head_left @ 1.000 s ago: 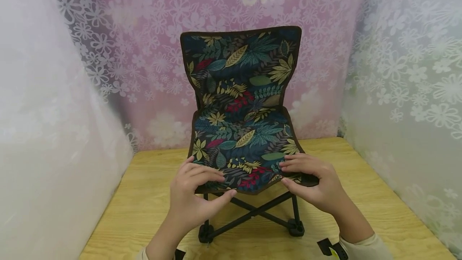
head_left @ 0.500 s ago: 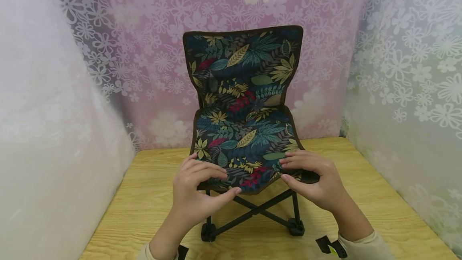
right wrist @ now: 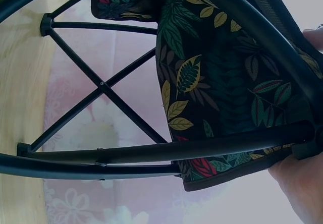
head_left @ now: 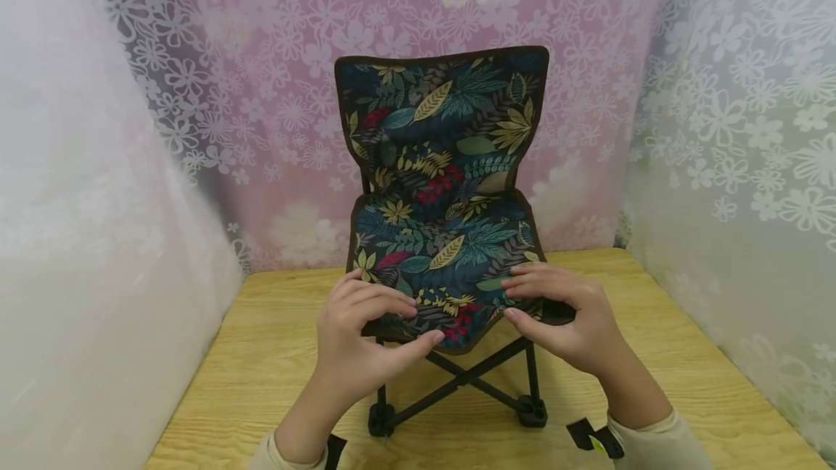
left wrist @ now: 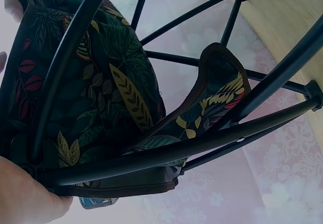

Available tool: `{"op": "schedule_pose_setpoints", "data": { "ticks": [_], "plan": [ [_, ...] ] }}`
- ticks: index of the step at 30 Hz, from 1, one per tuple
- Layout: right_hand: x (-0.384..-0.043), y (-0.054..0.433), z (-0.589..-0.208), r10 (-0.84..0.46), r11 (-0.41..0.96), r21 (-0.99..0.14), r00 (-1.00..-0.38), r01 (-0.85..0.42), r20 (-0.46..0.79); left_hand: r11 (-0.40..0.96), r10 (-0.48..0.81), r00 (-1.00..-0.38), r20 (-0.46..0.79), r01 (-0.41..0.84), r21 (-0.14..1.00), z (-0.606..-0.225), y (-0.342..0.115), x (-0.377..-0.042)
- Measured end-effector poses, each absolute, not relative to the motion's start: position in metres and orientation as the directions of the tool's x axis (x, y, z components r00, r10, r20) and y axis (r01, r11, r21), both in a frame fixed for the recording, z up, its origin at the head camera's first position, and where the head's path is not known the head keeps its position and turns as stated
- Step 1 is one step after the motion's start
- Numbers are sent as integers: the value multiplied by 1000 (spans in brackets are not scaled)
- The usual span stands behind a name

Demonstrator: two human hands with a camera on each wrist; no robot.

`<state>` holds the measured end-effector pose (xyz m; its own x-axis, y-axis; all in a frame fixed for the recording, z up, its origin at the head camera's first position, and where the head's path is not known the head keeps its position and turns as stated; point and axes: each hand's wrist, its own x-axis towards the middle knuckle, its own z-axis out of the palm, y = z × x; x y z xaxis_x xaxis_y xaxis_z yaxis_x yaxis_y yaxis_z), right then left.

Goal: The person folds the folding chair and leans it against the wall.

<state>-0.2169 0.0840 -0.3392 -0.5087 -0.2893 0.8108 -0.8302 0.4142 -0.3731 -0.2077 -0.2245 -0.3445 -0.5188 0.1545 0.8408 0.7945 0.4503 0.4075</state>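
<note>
A small folding chair [head_left: 444, 238] with dark, leaf-patterned fabric and black tube legs faces me in the head view. My left hand [head_left: 355, 332] holds the seat's front left corner, fingers bent over the fabric and thumb along the front edge. At the front right corner, my right hand [head_left: 562, 310] holds in the same way, its thumb near the sagging middle of the edge. The left wrist view shows the seat's underside [left wrist: 96, 93] and tubes from below, with part of the hand at the corner. Crossed legs [right wrist: 102, 84] show in the right wrist view.
The chair's feet stand on a wooden table [head_left: 261, 354]. A pink floral curtain [head_left: 274, 93] hangs close behind it. Pale sheets flank both sides, a white one [head_left: 98, 201] at left and a flowered one [head_left: 738, 201] at right.
Both hands have shifted inward, the left to the right and the right slightly left. The chair's front feet stand closer together, and the seat's front edge dips more sharply in the middle.
</note>
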Motion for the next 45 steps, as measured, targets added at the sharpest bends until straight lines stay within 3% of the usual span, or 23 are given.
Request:
{"op": "schedule_pose_setpoints", "data": {
  "ticks": [15, 28, 37, 45],
  "plan": [
    [-217, 79, -329, -292, 388, -355, -479, -850, 828, 441, 158, -529, 834, 793, 420, -333, -216, -203],
    [-216, 64, -306, -299, 382, -316, -440, -868, 847, 460, 193, -474, 859, 817, 347, -309, -200, -204],
    [-212, 49, -289, -304, 425, -347, -493, -836, 815, 453, 213, -447, 869, 833, 317, -294, -188, -203],
    [-213, 32, -280, -320, 413, -297, -442, -861, 838, 434, 218, -420, 881, 850, 298, -281, -174, -198]
  ]
}}
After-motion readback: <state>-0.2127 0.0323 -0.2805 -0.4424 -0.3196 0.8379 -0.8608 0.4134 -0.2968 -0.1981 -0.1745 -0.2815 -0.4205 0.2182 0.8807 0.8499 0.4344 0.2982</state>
